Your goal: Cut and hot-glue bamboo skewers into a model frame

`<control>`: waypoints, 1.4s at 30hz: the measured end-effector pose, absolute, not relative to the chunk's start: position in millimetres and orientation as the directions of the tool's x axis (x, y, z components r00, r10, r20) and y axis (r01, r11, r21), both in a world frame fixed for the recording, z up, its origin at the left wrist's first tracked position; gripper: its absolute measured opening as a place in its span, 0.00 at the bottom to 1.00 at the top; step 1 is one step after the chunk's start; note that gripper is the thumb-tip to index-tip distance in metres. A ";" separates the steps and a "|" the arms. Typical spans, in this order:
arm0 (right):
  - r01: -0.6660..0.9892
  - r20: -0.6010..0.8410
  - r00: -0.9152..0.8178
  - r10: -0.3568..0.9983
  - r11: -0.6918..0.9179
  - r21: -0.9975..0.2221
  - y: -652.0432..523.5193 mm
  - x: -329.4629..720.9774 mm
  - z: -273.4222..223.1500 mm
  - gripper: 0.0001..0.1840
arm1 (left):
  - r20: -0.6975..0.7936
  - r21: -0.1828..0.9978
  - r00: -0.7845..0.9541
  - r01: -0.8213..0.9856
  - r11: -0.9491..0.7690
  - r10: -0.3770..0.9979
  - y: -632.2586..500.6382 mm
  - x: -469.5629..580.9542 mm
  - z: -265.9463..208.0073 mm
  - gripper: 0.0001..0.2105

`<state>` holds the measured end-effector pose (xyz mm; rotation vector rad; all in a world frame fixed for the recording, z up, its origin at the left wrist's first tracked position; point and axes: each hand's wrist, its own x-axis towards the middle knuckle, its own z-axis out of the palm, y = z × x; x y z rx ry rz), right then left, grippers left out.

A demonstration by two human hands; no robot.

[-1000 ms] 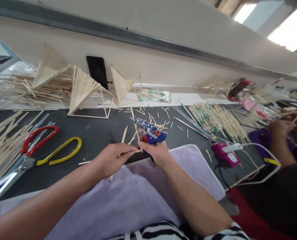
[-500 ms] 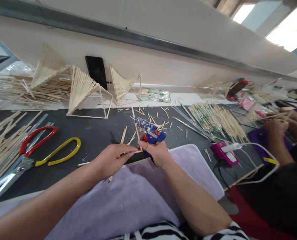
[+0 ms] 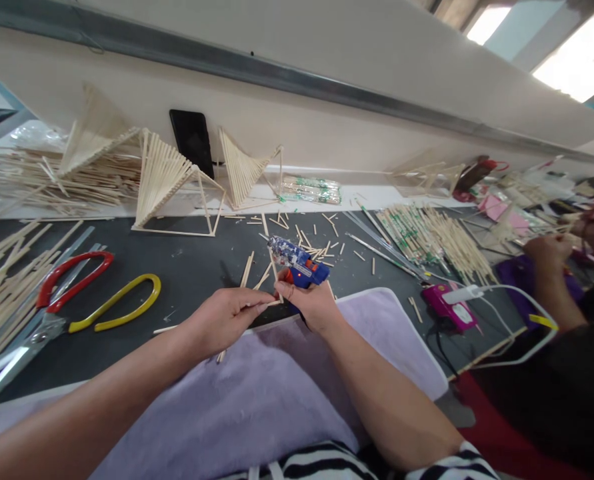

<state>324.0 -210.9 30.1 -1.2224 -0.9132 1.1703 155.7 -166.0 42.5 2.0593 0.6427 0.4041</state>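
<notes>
My left hand (image 3: pixel 229 317) is closed, its thumb and fingertips pinching a thin wooden stick (image 3: pixel 275 303) low over the table's front edge. Wrapped in my right hand (image 3: pixel 313 305) is a blue hot glue gun (image 3: pixel 297 257) with a small red light, its nozzle aimed to the upper left. The right thumb and finger also press on a second wooden stick (image 3: pixel 273 261), which slants up and away. The two sticks meet at a corner between my hands. Part of the glue gun's handle is hidden by my fingers.
Large scissors (image 3: pixel 51 323) lie at left beside loose sticks (image 3: pixel 19 280). Stick frames (image 3: pixel 164 173) and a phone (image 3: pixel 193 140) stand along the wall. Cut stick pieces (image 3: pixel 319 252) lie ahead. At right are wrapped sticks (image 3: pixel 401 230), a magenta power adapter (image 3: pixel 449 308) with cables and a co-worker's hand (image 3: pixel 549 253).
The glue gun has shifted slightly left, while both hands keep their hold. At the right, the co-worker has leaned further into view and their hands have moved.
</notes>
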 end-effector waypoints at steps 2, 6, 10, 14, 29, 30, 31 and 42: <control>-0.157 -0.075 0.207 0.975 -0.042 -0.987 -210.5 323.4 30.1 0.14 | 0.034 0.846 0.807 0.291 -0.446 0.590 -165.8 155.9 41.1 0.14; -0.151 -0.076 0.208 0.975 -0.044 -0.987 -209.4 321.8 29.5 0.14 | 0.020 0.848 0.801 0.303 -0.434 0.598 -164.8 155.4 39.3 0.14; -0.160 -0.065 0.206 0.976 -0.032 -0.987 -207.8 320.8 26.1 0.12 | -0.013 0.848 0.806 0.322 -0.421 0.591 -163.8 154.6 39.3 0.14; -0.167 -0.073 0.180 0.981 -0.042 -0.985 -206.8 321.0 22.3 0.12 | -0.046 0.851 0.812 0.337 -0.403 0.582 -163.0 154.5 38.4 0.14; -0.140 -0.110 0.188 0.976 -0.084 -0.987 -207.3 321.2 25.5 0.14 | -0.072 0.926 0.810 0.272 -0.263 0.583 -163.5 156.5 38.1 0.14; -0.140 -0.110 0.190 0.976 -0.084 -0.987 -207.4 321.1 25.7 0.14 | -0.071 0.927 0.809 0.269 -0.261 0.583 -163.6 156.5 37.6 0.14; -0.141 -0.111 0.192 0.975 -0.084 -0.986 -207.4 321.0 25.9 0.14 | -0.071 0.928 0.809 0.268 -0.259 0.584 -163.6 156.5 37.2 0.14; -0.137 -0.100 0.221 0.970 -0.070 -0.988 -207.2 319.5 23.8 0.15 | -0.092 0.913 0.785 0.312 -0.262 0.612 -162.9 156.9 37.2 0.14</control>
